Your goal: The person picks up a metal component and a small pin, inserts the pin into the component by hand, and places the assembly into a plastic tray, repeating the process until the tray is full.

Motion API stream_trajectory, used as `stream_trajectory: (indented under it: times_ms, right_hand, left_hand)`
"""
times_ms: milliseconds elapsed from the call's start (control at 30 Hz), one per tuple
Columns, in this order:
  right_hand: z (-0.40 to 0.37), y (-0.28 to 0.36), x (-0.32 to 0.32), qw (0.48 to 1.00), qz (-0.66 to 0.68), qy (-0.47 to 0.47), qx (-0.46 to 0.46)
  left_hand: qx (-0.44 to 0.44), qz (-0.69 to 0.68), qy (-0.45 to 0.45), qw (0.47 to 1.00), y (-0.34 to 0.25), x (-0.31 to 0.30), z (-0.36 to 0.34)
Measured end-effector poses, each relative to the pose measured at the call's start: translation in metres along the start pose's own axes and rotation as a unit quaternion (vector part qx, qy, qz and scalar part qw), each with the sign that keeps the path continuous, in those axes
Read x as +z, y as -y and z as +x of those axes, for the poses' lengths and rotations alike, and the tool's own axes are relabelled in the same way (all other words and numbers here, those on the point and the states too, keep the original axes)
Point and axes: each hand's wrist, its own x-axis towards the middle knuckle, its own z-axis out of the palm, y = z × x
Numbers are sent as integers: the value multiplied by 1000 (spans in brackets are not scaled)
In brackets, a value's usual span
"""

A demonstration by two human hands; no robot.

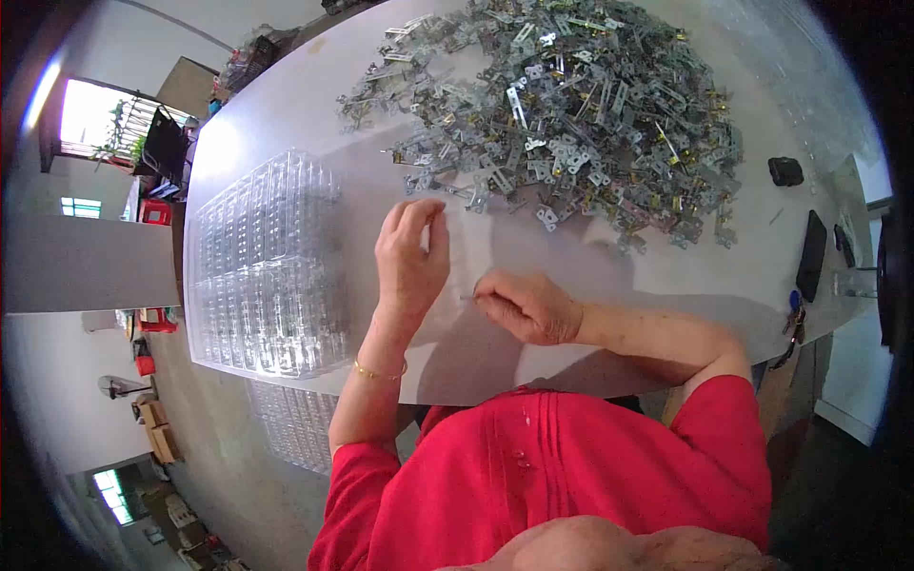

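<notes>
My left hand (411, 259) is raised over the table just below the near edge of a heap of small metal parts (581, 114). Its fingers are curled in toward the thumb, and whatever may be between them is too small to make out. My right hand (529, 306) is to the right and a little nearer my body, closed in a pinch. A small grey metal piece (466, 299) pokes out at its fingertips. Silver and some brass-coloured pieces lie mixed in the heap. Left of my left hand sits a stack of clear plastic trays (271, 271) with rows of compartments.
The pale table (381, 181) has a rounded edge. At its right are a small black object (785, 171), a dark phone-like slab (811, 255) and keys (793, 324). More clear trays (290, 428) are below the table's front edge. Red stools (155, 211) are on the floor at left.
</notes>
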Motion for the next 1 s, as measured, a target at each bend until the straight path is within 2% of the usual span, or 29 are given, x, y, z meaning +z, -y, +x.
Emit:
stream_trajectory:
  times_ms: [100,133,267,367,467,567,800,900,933,1000]
  right_hand:
    - [-4,6,-4,997,-37,54,-37]
    - [-4,6,-4,998,-30,46,-28]
    - [-2,4,-2,1000,1,3,-7]
    - [-1,4,-3,1000,0,-20,16]
    - [1,5,-3,999,3,-22,26]
    - [2,6,-4,999,3,-6,37]
    - [2,7,-2,998,13,-8,59]
    - [3,1,0,996,55,-15,67]
    - [3,3,-1,994,62,-17,87]
    - [3,7,-6,989,75,-20,127]
  left_hand:
    - [58,64,21,996,-1,21,7]
    - [70,114,42,990,-2,24,8]
    - [34,150,78,985,-2,41,9]
    - [39,185,77,979,7,49,7]
    - [88,219,77,969,16,50,4]
    - [122,264,36,956,17,44,-1]
    - [148,247,-108,951,22,7,-10]
    - [120,205,-166,957,24,-6,-12]
    - [66,170,-165,969,21,-11,-14]
    - [-86,-23,-146,985,11,-19,-16]
